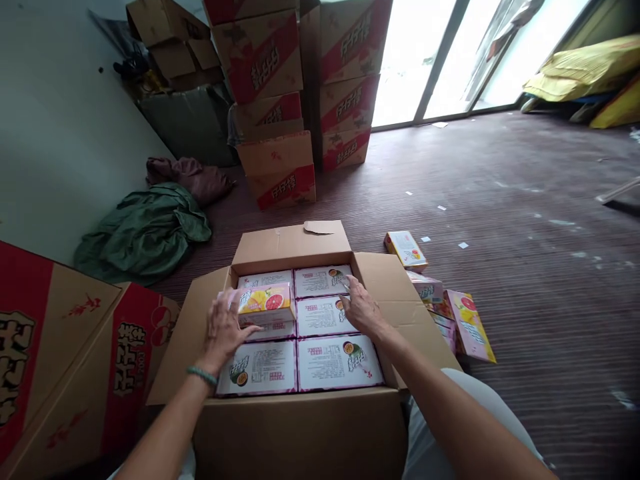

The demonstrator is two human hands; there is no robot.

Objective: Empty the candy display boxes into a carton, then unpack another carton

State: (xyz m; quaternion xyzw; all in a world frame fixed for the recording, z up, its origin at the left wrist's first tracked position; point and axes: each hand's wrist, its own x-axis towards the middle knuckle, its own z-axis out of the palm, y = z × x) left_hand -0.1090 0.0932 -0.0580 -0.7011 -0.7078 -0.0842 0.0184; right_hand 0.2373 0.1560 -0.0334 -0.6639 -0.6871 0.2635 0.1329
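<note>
An open cardboard carton (305, 427) stands in front of me, filled with several flat pink-and-white boxes (337, 363) lying label up. My left hand (224, 328) grips a small box with a yellow and orange fruit picture (264, 303), held on its edge over the packed layer at the left. My right hand (361, 308) rests on the packed boxes at the carton's right side, fingers curled at the edge of one box; whether it grips anything is unclear.
Loose pink boxes (467, 325) lie on the carpet right of the carton. A red-printed carton (65, 360) stands at my left. Stacked cartons (280, 100) fill the back, with green cloth (145, 230) by the wall and glass doors (450, 53) beyond.
</note>
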